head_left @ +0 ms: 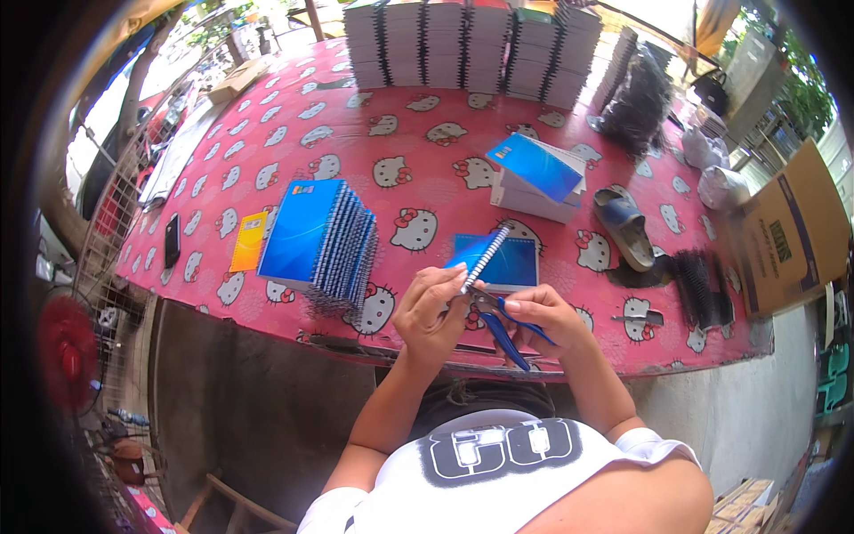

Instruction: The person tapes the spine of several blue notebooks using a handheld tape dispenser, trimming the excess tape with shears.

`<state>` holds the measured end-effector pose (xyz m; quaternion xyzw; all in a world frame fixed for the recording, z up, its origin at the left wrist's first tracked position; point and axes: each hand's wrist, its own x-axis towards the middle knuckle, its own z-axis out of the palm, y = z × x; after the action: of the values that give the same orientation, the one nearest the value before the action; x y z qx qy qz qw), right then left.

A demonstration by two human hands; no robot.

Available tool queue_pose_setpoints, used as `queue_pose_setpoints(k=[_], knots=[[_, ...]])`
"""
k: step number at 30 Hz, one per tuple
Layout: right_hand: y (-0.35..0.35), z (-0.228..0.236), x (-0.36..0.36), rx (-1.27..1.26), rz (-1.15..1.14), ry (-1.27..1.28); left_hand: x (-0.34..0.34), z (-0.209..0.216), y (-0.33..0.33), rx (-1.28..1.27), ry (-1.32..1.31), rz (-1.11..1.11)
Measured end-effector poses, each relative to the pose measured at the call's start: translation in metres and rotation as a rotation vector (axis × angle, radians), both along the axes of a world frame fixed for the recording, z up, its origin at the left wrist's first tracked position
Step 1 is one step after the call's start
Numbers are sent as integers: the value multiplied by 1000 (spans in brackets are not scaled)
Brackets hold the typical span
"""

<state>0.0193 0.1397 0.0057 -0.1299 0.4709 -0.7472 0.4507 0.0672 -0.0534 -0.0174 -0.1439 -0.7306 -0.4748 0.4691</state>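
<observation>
Over the table's front edge, my left hand (pixel 432 310) grips a spiral-bound notebook (pixel 487 260) by the lower end of its coil, tilted so the coil points up and away. My right hand (pixel 550 320) is wrapped around blue-handled pliers (pixel 503 334). The jaws of the pliers meet the coil's end beside my left fingertips; whether they are closed on the wire is too small to tell. Just beyond lies a blue-covered notebook (pixel 523 267), partly hidden by the held one. A tall stack of blue spiral notebooks (pixel 307 227) stands to my left.
A pile of blue-covered booklets (pixel 538 178) sits ahead right, near a sandal (pixel 623 227), black coils (pixel 703 289) and a cutter-like tool (pixel 642 318). A yellow notebook (pixel 249 240) and phone (pixel 172 240) lie left. Thick notebook stacks (pixel 445 44) line the far edge; a cardboard box (pixel 792 231) stands right.
</observation>
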Motion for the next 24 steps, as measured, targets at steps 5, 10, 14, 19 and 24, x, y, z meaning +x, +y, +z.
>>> queue_pose_setpoints(k=[5,10,14,19,24], knots=[[11,-8,16,162,-355,526,6,47,-14,86,24,137],[98,-43,-8,1066,-804,1278,29,107,-103,696,136,348],[129,-74,-5,1324,-717,1343,16,47,-170,790,-52,470],[78,-24,-6,1154,-705,1484,8,32,-165,724,7,544],[-29,-16,-21,702,-248,1673,12,21,-173,678,-30,492]])
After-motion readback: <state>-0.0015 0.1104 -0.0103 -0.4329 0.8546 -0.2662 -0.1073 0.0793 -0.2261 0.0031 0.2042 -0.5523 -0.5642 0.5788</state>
